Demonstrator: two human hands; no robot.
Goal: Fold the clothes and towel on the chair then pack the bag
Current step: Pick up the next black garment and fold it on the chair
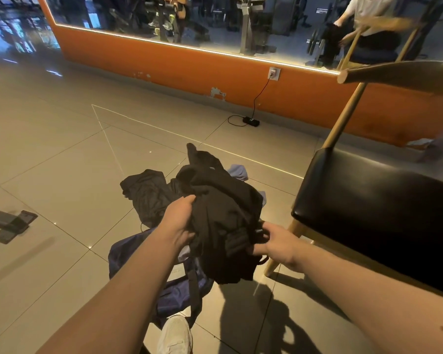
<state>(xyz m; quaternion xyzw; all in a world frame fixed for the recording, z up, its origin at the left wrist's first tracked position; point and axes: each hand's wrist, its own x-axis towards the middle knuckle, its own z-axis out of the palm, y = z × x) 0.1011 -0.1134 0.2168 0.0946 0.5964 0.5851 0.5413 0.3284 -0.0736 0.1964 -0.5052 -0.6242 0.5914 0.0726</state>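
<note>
A bunched black garment hangs in the air in front of me, held from both sides. My left hand grips its left edge and my right hand pinches its lower right edge. Below it on the floor lies a dark blue bag with a black strap, partly hidden by my left arm. Another dark garment lies crumpled on the tiles behind the bag, and a pale blue cloth peeks out behind the black garment. The chair, with a black padded seat and wooden legs, stands to the right.
An orange wall with a mirror runs along the back; a power strip and its cable lie on the floor by it. A dark metal base sits at the left. My white shoe is at the bottom, next to the bag.
</note>
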